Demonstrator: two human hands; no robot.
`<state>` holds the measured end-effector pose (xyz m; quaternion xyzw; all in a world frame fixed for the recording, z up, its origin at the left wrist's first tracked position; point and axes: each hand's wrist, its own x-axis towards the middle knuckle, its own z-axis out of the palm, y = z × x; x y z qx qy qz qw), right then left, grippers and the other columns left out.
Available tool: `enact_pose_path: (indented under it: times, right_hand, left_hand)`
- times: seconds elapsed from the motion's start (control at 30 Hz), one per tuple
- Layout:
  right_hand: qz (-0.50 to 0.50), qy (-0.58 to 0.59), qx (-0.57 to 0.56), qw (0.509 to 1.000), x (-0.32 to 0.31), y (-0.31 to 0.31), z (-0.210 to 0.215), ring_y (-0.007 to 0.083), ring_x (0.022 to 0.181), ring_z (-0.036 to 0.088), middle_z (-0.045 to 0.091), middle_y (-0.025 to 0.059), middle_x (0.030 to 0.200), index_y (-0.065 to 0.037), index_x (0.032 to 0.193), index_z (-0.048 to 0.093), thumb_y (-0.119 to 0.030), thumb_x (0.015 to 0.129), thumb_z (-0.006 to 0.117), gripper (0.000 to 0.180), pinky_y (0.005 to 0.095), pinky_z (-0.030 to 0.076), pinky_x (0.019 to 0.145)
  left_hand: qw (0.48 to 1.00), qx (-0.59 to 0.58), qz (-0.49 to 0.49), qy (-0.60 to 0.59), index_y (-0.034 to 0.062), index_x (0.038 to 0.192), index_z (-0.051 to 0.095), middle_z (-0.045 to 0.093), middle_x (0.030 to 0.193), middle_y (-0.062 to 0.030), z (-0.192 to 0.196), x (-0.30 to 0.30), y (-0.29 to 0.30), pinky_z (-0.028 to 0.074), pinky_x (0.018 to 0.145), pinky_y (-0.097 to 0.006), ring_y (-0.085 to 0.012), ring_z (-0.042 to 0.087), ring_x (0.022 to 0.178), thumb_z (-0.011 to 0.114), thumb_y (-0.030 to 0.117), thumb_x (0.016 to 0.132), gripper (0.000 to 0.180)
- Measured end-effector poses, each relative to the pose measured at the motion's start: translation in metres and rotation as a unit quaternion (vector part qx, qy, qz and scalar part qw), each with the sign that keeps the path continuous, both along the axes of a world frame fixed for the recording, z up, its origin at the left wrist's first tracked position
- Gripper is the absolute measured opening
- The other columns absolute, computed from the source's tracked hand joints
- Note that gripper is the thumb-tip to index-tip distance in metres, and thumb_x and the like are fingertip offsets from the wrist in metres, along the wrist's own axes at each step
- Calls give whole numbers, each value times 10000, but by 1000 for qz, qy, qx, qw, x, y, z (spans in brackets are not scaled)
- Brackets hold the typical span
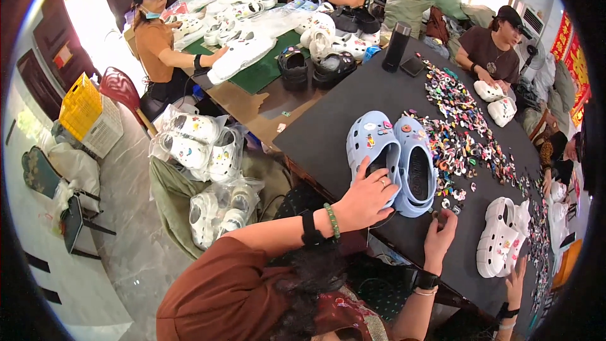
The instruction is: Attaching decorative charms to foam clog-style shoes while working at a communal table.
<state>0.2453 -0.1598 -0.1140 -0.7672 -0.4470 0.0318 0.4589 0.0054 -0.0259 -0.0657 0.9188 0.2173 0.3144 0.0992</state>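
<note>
A pair of light blue clogs with small charms on their toes stands on the dark table. My left hand is closed on the heel end of the left clog, its fingers reaching into the opening. Just below the right clog's heel is my right hand, its fingers curled. Thumb and forefinger seem to pinch something small and dark, too small to name. Colourful loose charms lie heaped beside the clogs, a few of them close to my right hand.
White clogs stand to the right, a co-worker's hand beside them. Opposite, a person handles white clogs. A black bottle and a phone stand at the far edge. Bagged clogs fill a sack at left.
</note>
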Motion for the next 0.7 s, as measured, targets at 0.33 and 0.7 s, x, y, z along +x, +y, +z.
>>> enact_pose_path:
  times: [0.33, 0.7]
  right_hand:
    - [66, -111, 29, 991, -22, 33, 6, 412, 1179, 495, 530, 228, 1232, 33, 1277, 469, 148, 736, 483, 553, 455, 374, 1040]
    - [41, -120, 23, 992, -28, 29, 1, 414, 1159, 513, 558, 224, 1206, 42, 1216, 509, 149, 729, 498, 499, 457, 396, 1015]
  left_hand:
    - [1000, -20, -16, 17, 113, 1226, 591, 591, 1196, -46, 6, -32, 12, 147, 1150, -630, -281, 454, 1297, 746, 291, 792, 495]
    - [995, -63, -55, -46, 102, 1107, 672, 652, 1160, -87, 32, -67, 54, 282, 1130, -524, -278, 536, 1231, 732, 315, 850, 339]
